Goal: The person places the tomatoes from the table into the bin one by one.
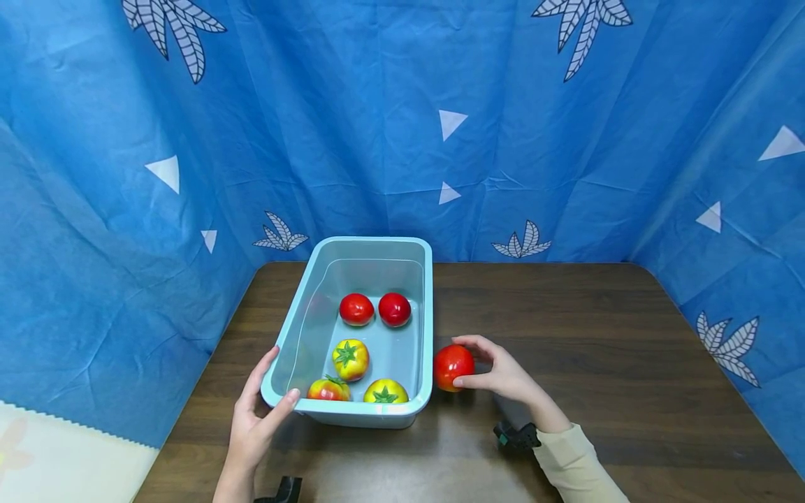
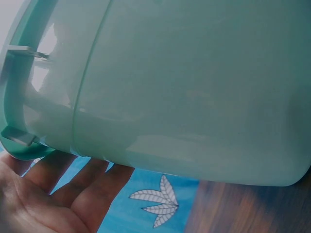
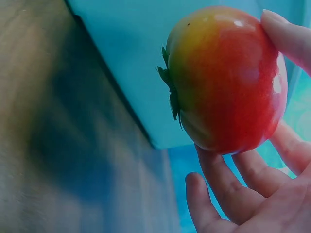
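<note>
A light blue plastic bin (image 1: 358, 412) stands on the table with several tomatoes inside. Two red ones, such as this tomato (image 1: 356, 309), lie toward its far half, while yellowish ones with green leaves, like this tomato (image 1: 350, 360), lie nearer the front. My left hand (image 1: 254, 419) grips the bin's front left corner, thumb at the rim; in the left wrist view its fingers reach along the outer wall (image 2: 184, 97). Between thumb and fingers my right hand (image 1: 493, 370) holds a red and yellow tomato (image 3: 228, 82) just outside the bin's right wall, its green leaves showing in the right wrist view.
A dark wooden table (image 1: 566, 314) extends to the right of the bin. Blue cloth (image 1: 377, 126) with leaf and triangle prints hangs behind and at both sides, close to the bin's far end. Pale cloth (image 1: 63, 454) shows at the lower left.
</note>
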`<state>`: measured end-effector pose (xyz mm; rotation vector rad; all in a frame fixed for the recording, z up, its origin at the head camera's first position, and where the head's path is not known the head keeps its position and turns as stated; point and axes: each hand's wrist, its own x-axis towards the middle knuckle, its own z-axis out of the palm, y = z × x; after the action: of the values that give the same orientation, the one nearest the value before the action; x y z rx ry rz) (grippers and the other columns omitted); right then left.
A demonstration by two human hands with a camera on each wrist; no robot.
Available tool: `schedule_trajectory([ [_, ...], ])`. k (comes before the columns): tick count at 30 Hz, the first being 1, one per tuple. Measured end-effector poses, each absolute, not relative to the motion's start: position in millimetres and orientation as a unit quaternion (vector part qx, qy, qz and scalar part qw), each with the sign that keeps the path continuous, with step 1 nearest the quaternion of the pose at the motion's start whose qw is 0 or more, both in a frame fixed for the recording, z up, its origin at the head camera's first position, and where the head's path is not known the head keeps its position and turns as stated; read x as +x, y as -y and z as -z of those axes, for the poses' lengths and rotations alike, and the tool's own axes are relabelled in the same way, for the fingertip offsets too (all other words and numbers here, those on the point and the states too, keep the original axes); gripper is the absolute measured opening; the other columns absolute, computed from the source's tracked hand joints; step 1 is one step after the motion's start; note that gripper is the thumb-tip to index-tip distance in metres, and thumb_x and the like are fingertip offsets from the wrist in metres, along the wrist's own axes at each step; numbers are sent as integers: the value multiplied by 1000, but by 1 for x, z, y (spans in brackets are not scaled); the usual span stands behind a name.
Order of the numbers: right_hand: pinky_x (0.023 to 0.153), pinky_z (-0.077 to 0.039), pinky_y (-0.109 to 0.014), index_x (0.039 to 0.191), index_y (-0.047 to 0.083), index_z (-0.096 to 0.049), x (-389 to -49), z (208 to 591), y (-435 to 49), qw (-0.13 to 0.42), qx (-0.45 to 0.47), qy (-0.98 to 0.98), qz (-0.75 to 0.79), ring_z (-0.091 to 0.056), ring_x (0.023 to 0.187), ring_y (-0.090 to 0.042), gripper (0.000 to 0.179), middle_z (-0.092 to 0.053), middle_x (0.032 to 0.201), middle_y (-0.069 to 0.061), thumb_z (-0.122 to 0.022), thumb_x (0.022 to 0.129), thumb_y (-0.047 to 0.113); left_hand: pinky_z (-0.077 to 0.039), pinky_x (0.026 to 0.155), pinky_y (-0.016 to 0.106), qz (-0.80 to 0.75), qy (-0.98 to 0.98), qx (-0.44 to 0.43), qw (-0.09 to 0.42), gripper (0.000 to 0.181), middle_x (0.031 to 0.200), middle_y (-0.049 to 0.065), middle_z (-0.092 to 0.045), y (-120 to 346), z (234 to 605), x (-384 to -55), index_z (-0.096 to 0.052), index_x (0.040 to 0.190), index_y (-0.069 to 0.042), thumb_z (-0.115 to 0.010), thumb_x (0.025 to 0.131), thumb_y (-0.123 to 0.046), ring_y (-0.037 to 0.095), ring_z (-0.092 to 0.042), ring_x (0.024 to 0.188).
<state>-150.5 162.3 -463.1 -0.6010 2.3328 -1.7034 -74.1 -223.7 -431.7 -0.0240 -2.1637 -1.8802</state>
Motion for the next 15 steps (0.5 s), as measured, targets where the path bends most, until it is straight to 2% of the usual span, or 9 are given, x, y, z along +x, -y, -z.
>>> schedule_trajectory([
  [5,88,-44,-49,130,8,-50,-153,453,-168,76,-201,-792,572,-47,114,-35,63,-51,129,-11,-78,75,18,-49,80,18,649,748,-6,134,67,140,8,-38,224,431,-74,-39,143,-13,-62,84,8,17,-46,112],
  [15,84,-47,-43,130,10,-51,-159,430,-178,43,-200,-793,574,-46,113,-35,63,-50,129,-11,-79,73,16,-49,80,18,654,744,-13,137,67,139,9,-39,224,431,-74,-39,143,-12,-62,84,8,17,-47,111],
])
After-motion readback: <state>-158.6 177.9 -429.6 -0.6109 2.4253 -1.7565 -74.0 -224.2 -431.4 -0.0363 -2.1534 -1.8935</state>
